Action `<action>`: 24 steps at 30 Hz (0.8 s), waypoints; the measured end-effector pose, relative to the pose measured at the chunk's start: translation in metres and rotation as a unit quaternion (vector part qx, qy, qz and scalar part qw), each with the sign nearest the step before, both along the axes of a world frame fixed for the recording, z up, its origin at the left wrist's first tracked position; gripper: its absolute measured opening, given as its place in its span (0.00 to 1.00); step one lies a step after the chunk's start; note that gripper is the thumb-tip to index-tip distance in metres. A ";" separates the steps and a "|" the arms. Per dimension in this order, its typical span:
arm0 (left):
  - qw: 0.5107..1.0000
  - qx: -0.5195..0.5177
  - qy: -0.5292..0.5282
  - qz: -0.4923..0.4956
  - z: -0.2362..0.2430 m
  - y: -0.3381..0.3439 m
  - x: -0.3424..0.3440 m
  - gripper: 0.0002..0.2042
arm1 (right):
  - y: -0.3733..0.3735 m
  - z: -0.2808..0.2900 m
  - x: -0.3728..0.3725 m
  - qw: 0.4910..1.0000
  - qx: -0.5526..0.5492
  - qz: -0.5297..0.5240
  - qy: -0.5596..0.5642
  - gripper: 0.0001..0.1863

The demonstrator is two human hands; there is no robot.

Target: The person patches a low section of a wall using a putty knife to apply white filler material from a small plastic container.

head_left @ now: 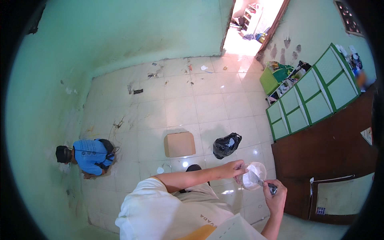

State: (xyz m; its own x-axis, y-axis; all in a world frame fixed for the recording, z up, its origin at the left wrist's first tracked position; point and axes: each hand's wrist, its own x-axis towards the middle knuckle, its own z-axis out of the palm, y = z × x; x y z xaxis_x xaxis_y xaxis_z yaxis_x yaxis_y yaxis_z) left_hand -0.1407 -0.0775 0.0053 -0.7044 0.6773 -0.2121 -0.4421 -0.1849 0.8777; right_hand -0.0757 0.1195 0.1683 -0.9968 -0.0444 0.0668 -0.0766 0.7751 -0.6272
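Note:
My left hand grips the left rim of a round pale plastic container holding white paste. My right hand is closed on the dark handle of a putty knife, whose metal blade lies over the container's mouth. The container is held above the tiled floor, right of my lap. A black plastic bag lies on the floor just beyond it, and a flat cardboard piece is farther left.
A person in blue crouches by the left wall. Green-framed panels, a green bin and a dark wooden surface line the right side. An open doorway is at the back. Small debris dots the floor.

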 end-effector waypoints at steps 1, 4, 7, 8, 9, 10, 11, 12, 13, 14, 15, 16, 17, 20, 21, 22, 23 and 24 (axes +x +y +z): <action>1.000 0.004 -0.008 0.000 0.000 0.001 0.001 0.13 | -0.002 -0.001 0.001 1.000 -0.007 0.009 0.005 0.06; 1.000 0.010 -0.010 0.013 -0.001 0.004 0.001 0.14 | -0.006 -0.004 0.005 0.999 -0.018 0.045 -0.005 0.05; 1.000 0.013 -0.023 0.012 -0.001 0.001 0.003 0.15 | 0.005 0.000 0.012 0.999 -0.023 0.022 -0.032 0.08; 0.999 0.014 -0.030 0.008 -0.001 0.000 0.003 0.15 | 0.008 -0.001 0.013 0.999 -0.024 0.016 -0.018 0.08; 1.000 0.019 -0.020 0.011 0.001 0.001 0.004 0.15 | 0.010 -0.002 0.014 1.000 -0.025 0.009 -0.006 0.08; 1.000 0.023 -0.010 0.013 0.004 0.001 0.006 0.14 | 0.011 -0.002 0.016 1.000 -0.027 0.002 0.007 0.08; 1.000 0.027 0.000 0.015 0.007 0.002 0.007 0.14 | 0.009 -0.003 0.017 1.000 -0.020 0.003 0.013 0.07; 0.999 0.029 0.008 0.018 0.009 0.003 0.008 0.14 | 0.005 -0.003 0.018 1.000 -0.012 0.005 0.017 0.07; 0.999 0.030 0.016 0.022 0.011 0.003 0.008 0.14 | 0.002 -0.003 0.019 1.000 -0.004 0.006 0.022 0.07; 0.999 0.032 0.024 0.025 0.013 0.004 0.009 0.14 | 0.000 -0.002 0.021 1.000 -0.009 0.008 0.027 0.07; 0.998 0.009 0.050 0.022 0.014 0.005 0.007 0.14 | -0.001 0.001 0.023 0.999 -0.011 0.007 0.031 0.07; 0.997 -0.013 0.076 0.018 0.016 0.003 0.005 0.14 | 0.000 0.003 0.025 0.999 -0.013 0.006 0.035 0.07; 0.994 -0.035 0.102 0.014 0.017 0.002 0.004 0.15 | 0.002 0.005 0.025 0.999 -0.017 -0.004 0.027 0.07; 0.999 0.016 0.045 0.017 0.002 0.002 0.007 0.15 | 0.004 0.010 0.027 1.000 -0.019 -0.020 0.011 0.07; 0.999 0.025 0.035 0.007 0.004 0.002 0.008 0.14 | 0.001 0.012 0.026 1.000 -0.010 -0.020 0.012 0.07; 0.999 0.033 0.026 -0.003 0.008 0.002 0.008 0.14 | 0.000 0.013 0.026 1.000 -0.001 -0.019 0.013 0.08; 0.999 0.041 0.015 -0.012 0.013 0.002 0.009 0.13 | 0.001 0.012 0.027 1.000 0.011 -0.023 0.005 0.08; 0.999 0.034 0.020 -0.019 0.017 0.003 0.010 0.13 | 0.002 0.009 0.026 1.000 0.022 -0.022 -0.001 0.09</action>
State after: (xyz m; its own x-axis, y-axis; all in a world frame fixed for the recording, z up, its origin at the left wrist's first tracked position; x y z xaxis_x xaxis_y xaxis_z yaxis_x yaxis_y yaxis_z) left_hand -0.1310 -0.0742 0.0222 -0.6858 0.7149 -0.1368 -0.4138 -0.2283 0.8813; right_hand -0.0495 0.1215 0.1776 -0.9979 -0.0032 0.0647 -0.0411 0.8040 -0.5933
